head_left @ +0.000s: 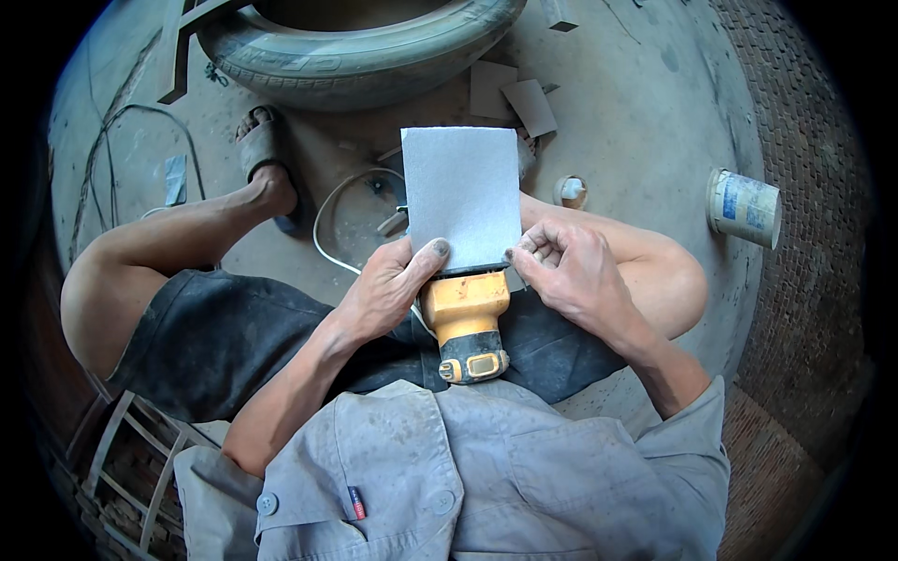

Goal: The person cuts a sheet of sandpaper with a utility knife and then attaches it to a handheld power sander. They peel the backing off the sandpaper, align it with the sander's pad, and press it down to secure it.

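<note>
The left hand (383, 285) clamps the lower left corner of a pale grey sheet (463, 196), its dusty thumb flat on the finely grained face. The right hand (575, 271) has curled fingers and a thumb tip at the lower right corner; whether it pinches the sheet there, I cannot tell. The sheet, a straight-edged rectangle, lies between the hands, against the flat black base of a power tool (465, 304) with a chunky, scuffed yellow plastic body, above dark cloth shorts (224, 327). Beyond, a pale cable (323, 220) curves over smooth, dusty concrete (645, 122) near a ribbed rubber tyre (365, 61); to the right, a round tub (745, 208) lies tipped beside rough brick paving (795, 112)
</note>
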`<state>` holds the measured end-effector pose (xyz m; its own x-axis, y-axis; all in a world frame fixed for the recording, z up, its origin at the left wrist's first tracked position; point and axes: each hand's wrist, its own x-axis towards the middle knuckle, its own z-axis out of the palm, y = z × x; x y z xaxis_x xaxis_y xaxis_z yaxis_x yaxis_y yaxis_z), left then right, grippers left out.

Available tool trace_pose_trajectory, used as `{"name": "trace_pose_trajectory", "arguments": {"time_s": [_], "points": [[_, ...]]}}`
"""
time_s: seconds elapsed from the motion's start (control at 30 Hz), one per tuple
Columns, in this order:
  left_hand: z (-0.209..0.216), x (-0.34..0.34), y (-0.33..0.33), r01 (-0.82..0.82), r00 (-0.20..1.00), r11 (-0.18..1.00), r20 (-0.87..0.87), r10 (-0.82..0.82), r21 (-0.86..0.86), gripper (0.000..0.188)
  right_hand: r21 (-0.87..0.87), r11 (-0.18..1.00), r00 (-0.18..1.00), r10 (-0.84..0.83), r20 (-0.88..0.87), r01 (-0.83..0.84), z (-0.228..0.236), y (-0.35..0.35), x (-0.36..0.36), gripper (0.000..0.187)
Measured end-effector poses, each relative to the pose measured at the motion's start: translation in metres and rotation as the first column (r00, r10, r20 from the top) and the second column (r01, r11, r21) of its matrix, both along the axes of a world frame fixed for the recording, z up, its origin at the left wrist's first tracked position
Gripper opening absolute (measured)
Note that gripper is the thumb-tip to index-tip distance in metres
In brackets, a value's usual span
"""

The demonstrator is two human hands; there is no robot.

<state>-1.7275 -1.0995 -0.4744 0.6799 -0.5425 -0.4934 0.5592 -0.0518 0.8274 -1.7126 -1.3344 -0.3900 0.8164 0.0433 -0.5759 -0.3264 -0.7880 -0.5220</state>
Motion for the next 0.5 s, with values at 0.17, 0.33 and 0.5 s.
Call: {"name": "trace_pose_trajectory", "arguments": {"time_s": [0.17, 0.33, 0.5], "points": [[-0.005, -0.002, 0.002, 0.019, 1.000, 1.000, -0.018, -0.020, -0.024, 0.049, 0.047, 0.997, 0.997, 0.066, 0.046, -0.068, 0.004, 0.003, -0.001, 0.014], [-0.004, -0.001, 0.003, 0.023, 1.000, 0.999, -0.011, -0.023, -0.022, 0.048, 0.032, 0.948, 0.870, 0.278, 0.408, -0.317, -0.004, -0.002, -0.012, 0.007], [-0.002, -0.003, -0.002, -0.059, 0.998, 0.997, -0.026, 0.058, -0.039, 0.055, 0.002, 0.931, 0.844, 0.330, 0.423, -0.365, -0.006, -0.007, -0.010, 0.009]]}}
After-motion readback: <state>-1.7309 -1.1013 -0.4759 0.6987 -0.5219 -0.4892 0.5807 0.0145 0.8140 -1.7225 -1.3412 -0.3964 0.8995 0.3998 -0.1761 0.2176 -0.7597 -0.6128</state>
